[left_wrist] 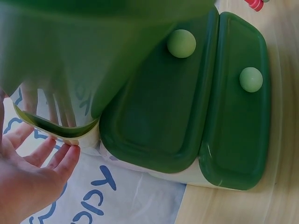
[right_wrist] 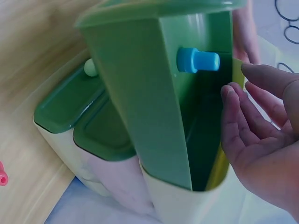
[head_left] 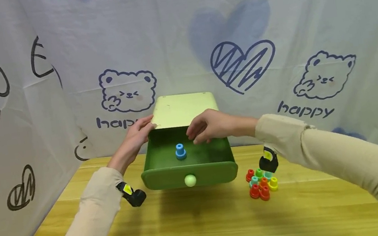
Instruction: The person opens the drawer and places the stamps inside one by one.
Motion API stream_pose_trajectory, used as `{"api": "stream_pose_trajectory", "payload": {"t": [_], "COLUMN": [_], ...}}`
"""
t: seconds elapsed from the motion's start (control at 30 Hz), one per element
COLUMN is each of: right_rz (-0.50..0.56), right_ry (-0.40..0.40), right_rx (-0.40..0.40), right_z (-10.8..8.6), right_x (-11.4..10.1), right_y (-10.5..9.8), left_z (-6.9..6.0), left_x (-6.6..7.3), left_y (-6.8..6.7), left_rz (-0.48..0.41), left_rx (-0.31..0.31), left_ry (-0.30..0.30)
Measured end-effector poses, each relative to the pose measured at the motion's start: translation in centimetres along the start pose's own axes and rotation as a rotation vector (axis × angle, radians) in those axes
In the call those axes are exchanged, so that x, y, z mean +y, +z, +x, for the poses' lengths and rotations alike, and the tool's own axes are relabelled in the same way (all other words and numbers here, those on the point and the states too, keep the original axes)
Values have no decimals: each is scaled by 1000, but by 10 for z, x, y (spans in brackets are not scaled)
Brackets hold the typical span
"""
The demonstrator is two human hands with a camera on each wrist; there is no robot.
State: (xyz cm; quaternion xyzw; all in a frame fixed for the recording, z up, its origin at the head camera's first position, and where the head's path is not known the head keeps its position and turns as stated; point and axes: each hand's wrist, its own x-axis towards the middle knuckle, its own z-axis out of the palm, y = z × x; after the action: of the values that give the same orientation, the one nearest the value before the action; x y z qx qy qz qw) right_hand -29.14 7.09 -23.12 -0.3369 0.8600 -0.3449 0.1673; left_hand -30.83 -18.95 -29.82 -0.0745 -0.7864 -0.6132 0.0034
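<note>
A small drawer cabinet [head_left: 184,108] with a pale yellow-green top has its dark green upper drawer [head_left: 168,178] pulled out. Inside stands one blue stepped peg [head_left: 180,152], seen sideways in the right wrist view [right_wrist: 198,60]. My left hand [head_left: 136,136] touches the cabinet's left side near the top front edge, its fingers extended. Over the right rear part of the drawer hovers my right hand [head_left: 211,125], with loosely bent fingers and nothing visible between them. The blue peg is apart from both hands.
Several red, orange, yellow, green and teal pegs [head_left: 263,183] cluster on the wooden table [head_left: 190,230] right of the cabinet. Two closed lower drawers, a middle one [left_wrist: 145,121] and a bottom one [left_wrist: 236,135], have round knobs. A printed white cloth [head_left: 170,36] hangs behind.
</note>
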Motion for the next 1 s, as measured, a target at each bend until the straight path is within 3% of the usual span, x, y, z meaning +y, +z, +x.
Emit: {"api": "stream_pose_trajectory", "payload": {"t": [0.43, 0.87, 1.0], "right_rz": [54, 53, 91], "right_ry": [36, 105, 108], "right_rx": [154, 246, 350], "right_z": [-44, -78, -97], "right_x": [32, 68, 78], "right_y": [-24, -27, -27], "left_z": [-2, -6, -6], "left_x": [1, 8, 8], "left_y": [3, 1, 2], "left_rz": [-8, 25, 0], "left_rx": [33, 11, 0], "left_ry": [-17, -40, -59]}}
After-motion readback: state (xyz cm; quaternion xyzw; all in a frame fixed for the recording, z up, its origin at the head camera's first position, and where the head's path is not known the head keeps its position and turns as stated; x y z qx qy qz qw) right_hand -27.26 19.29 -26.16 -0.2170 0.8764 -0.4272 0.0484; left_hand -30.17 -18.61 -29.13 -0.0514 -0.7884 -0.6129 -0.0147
